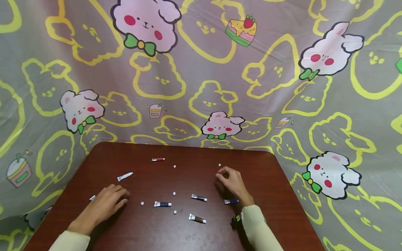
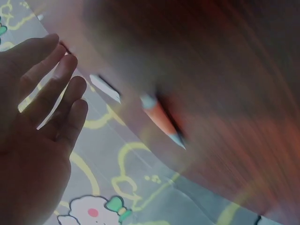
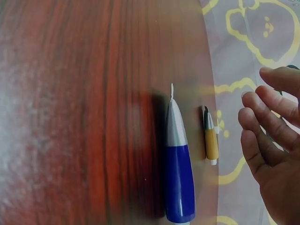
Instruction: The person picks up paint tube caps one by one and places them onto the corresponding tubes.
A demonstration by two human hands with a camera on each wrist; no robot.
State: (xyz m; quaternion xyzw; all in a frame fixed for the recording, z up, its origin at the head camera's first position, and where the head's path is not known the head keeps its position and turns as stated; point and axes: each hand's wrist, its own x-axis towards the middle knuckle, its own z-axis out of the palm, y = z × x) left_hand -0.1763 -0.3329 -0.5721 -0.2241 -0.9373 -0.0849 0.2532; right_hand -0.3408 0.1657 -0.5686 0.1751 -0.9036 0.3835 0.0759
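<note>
My left hand [image 1: 102,205] is over the left of the brown table, fingers loosely bent and holding nothing. A tube's pale end [image 1: 92,198] shows beside it; the left wrist view has an orange paint tube [image 2: 161,118] and a white paint tube [image 2: 106,87] near the fingers. My right hand [image 1: 231,181] hovers at right of centre, fingers loosely curled with nothing seen between them. Close to it lie a blue paint tube [image 1: 231,201] and, behind the fingertips, a small white cap [image 1: 219,165]. A yellow paint tube [image 3: 211,143] appears in the right wrist view.
Dark paint tubes [image 1: 163,204] and a brown paint tube [image 1: 197,219] lie between the hands, among several white caps [image 1: 174,193]. Further back is a red paint tube [image 1: 158,159]. A patterned cloth [image 1: 176,76] hangs around the table [image 1: 185,153].
</note>
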